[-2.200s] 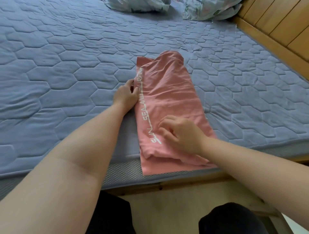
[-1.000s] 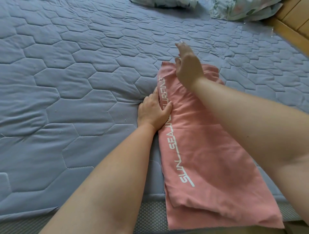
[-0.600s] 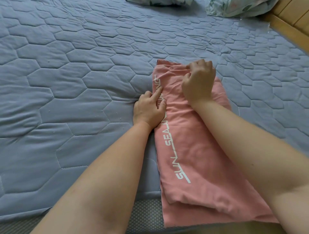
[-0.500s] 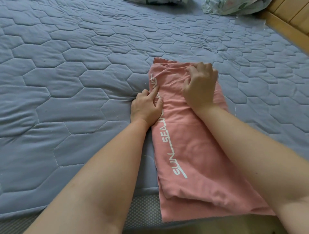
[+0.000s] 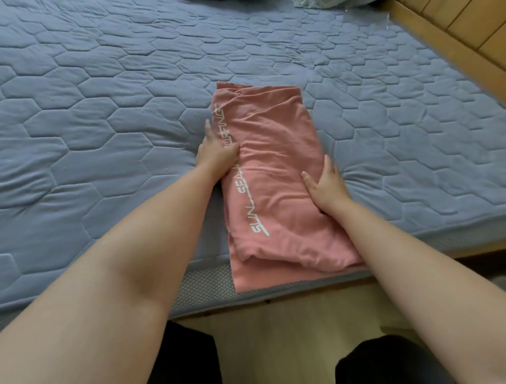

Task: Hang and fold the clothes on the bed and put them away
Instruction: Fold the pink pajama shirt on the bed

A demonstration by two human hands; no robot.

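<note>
A pink garment [image 5: 276, 175] with white lettering down its left side lies folded into a long strip on the blue quilted bed [image 5: 109, 109]. Its near end hangs over the mattress edge. My left hand [image 5: 216, 153] rests against the strip's left edge, thumb on the fabric and fingers straight along the side. At the right edge lies my right hand [image 5: 325, 183], thumb on top and fingers straight along the side. Both hands flank the middle of the strip.
A wooden bed frame [image 5: 451, 41] runs along the right side. Patterned bedding [image 5: 323, 3] lies at the far end of the bed. Pale floor [image 5: 287, 329] and my dark-clad knees [image 5: 383, 359] show below the mattress edge.
My right hand has left the far end of the garment and come back to its right edge. The far end now lies flatter. The left hand stays at the left edge.
</note>
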